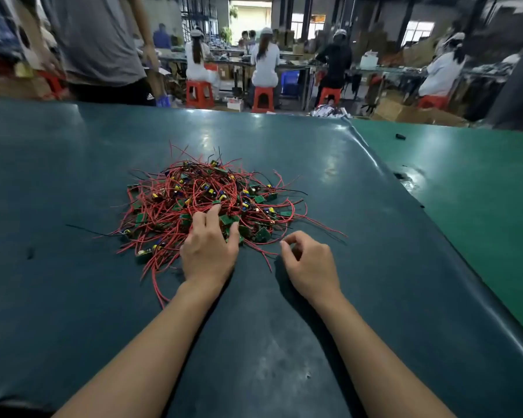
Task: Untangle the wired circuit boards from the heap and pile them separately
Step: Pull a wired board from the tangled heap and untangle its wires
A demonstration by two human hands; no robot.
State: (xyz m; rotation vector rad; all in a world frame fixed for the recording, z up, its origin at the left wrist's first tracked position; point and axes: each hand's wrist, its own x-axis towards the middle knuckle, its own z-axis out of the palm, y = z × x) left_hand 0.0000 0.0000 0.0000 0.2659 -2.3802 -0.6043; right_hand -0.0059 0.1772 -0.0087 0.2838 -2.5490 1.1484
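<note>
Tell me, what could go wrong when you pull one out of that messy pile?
The red wires loop through the whole heap, so the left hand lifting one board may drag neighbours along or strain a wire. Loose wire ends near the right hand could snag its fingers.

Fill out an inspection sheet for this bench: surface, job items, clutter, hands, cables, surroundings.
Surface: dark mat over a green table; mat edge wrinkled at the right.
Job items: one heap of green boards tangled in wires, mid-mat; no separate pile seen.
Clutter: a small black part on the green table.
Hands: left hand rests on the heap's near edge, fingers spread over boards; right hand beside the heap, fingers loosely curled, holding nothing visible.
Cables: red wires with a few black ones, looping out of the heap onto the mat.
Surroundings: workers seated on red stools at far benches; one person stands at the table's far edge.
</note>
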